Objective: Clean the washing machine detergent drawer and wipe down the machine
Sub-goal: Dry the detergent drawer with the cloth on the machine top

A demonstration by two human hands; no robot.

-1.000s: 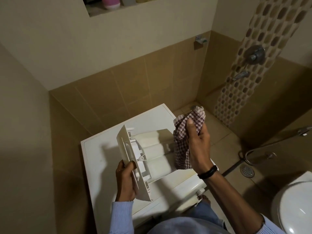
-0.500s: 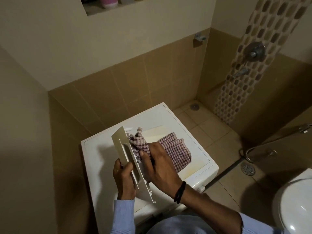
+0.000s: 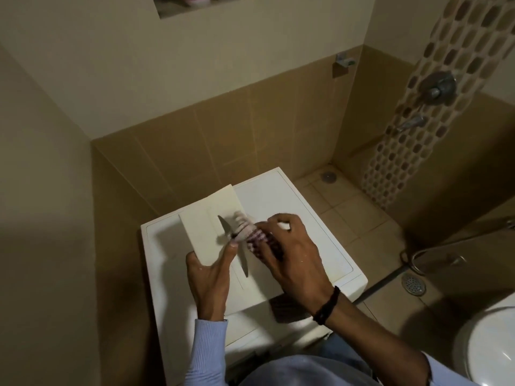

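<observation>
The white detergent drawer (image 3: 207, 227) is held above the top of the white washing machine (image 3: 315, 218), its flat front panel turned up toward me. My left hand (image 3: 209, 277) grips the drawer's near edge, thumb on the panel. My right hand (image 3: 292, 260) holds a red-and-white checked cloth (image 3: 252, 232) and presses it against the drawer's right side, just behind the panel. The cloth is blurred. Most of the drawer's compartments are hidden behind the panel and the cloth.
Tan tiled walls close in behind and left of the machine. A shower tap (image 3: 437, 87) is on the mosaic strip at right, a floor drain (image 3: 413, 283) lies beside the machine, and a white toilet (image 3: 490, 349) sits at the lower right. Bottles stand in a wall niche (image 3: 192, 0).
The cloth came down from the air onto the drawer. The drawer has been turned so its front panel faces up, and my right hand has slid along it with the cloth.
</observation>
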